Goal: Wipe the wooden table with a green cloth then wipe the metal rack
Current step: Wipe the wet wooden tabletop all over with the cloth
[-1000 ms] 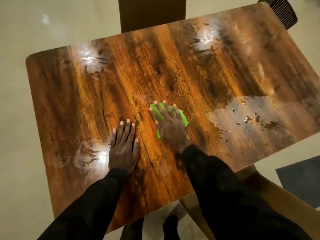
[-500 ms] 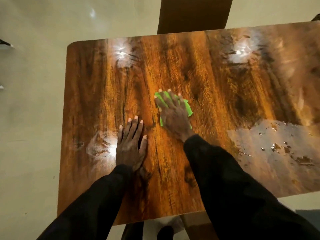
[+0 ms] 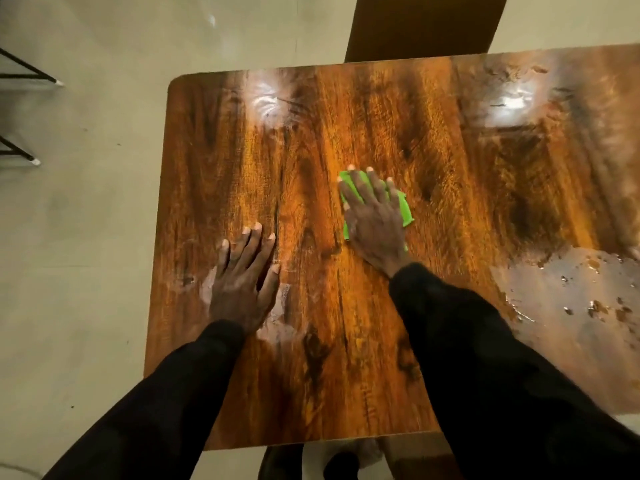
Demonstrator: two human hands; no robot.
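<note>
Right hand (image 3: pixel 375 220): flat, fingers spread, pressing the green cloth (image 3: pixel 404 209) at frame centre.
Left hand (image 3: pixel 242 278): flat, fingers straight, lower left of centre (holding nothing).
Tabletop (image 3: pixel 311 140): glossy wood; wet patch (image 3: pixel 571 299) at right edge.

1. We see dim, warm indoor light; two white glare patches on the glossy wooden table (image 3: pixel 311 150) suggest lamps overhead (a fainter third lies nearer us).
2. We find the grain softly blurred.
3. The table's edges bow slightly; black sleeves (image 3: pixel 485 358) lose detail.
</note>
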